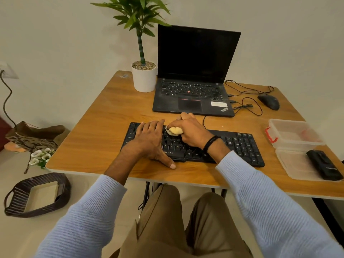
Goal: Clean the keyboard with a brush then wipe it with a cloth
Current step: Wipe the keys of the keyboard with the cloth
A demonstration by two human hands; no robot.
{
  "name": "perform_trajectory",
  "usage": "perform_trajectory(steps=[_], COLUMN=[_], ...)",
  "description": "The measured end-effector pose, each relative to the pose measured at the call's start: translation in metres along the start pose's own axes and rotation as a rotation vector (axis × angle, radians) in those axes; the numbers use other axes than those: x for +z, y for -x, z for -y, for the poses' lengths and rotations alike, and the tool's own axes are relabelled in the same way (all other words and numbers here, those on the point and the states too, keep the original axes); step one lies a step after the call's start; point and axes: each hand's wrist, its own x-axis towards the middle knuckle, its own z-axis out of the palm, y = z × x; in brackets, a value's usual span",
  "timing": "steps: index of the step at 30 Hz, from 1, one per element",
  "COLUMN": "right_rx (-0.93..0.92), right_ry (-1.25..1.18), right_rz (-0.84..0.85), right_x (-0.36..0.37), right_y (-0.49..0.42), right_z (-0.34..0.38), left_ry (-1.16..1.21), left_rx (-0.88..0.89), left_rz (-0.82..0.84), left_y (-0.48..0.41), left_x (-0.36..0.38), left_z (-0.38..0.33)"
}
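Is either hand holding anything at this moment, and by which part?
The right hand grips a yellow cloth, wadded up in its curled fingers. The left hand holds nothing; it rests flat on the keyboard.

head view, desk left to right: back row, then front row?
Back: plant pot → laptop → mouse. Front: left hand → cloth → right hand → red-clipped tub.

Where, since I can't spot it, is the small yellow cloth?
Head view, centre: small yellow cloth bunched in the right hand on the black keyboard, upper rows, beside the left hand.
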Motion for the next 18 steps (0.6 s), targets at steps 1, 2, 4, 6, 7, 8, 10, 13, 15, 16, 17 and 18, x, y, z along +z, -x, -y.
perform_trajectory(steps=[1, 2, 4, 6, 7, 8, 10, 13, 15, 16, 17, 18], right_rx=[0.008, 0.020, 0.049, 0.077, 0.090, 0.106, 0.128, 0.162, 0.203, 0.230, 0.248, 0.250], right_ry=[0.019, 0.036, 0.063, 0.081, 0.081, 0.077, 0.074, 0.071, 0.082, 0.095, 0.123, 0.155], right_rz=[0.022, 0.041, 0.071, 0.098, 0.110, 0.123, 0.130, 0.138, 0.168, 0.183, 0.187, 0.165], right_x=[-0.004, -0.008, -0.014, -0.019, -0.021, -0.022, -0.025, -0.033, -0.039, -0.041, -0.043, -0.043], right_y=[-0.001, -0.001, -0.002, -0.001, 0.000, 0.001, 0.004, 0.014, 0.019, 0.020, 0.019, 0.016], right_z=[-0.001, -0.003, -0.007, -0.012, -0.016, -0.021, -0.030, -0.046, -0.057, -0.063, -0.065, -0.065], left_ry=[-0.001, -0.003, -0.008, -0.013, -0.011, -0.008, 0.002, 0.012, 0.012, 0.011, 0.011, 0.012], left_rx=[-0.001, -0.002, -0.006, -0.010, -0.012, -0.014, -0.012, -0.003, -0.001, 0.001, 0.003, 0.007], left_rz=[0.000, 0.003, 0.009, 0.019, 0.022, 0.024, 0.023, 0.019, 0.020, 0.019, 0.018, 0.017], left_y=[0.000, 0.000, 0.000, 0.001, 0.002, 0.002, 0.003, 0.004, 0.004, 0.004, 0.004, 0.004], left_x=[0.000, 0.000, 0.000, -0.001, -0.002, -0.002, -0.002, -0.002, -0.002, -0.002, -0.003, -0.003], left_z=[0.000, 0.000, 0.000, 0.000, 0.000, 0.000, 0.000, 0.001, 0.000, 0.000, 0.000, 0.000])
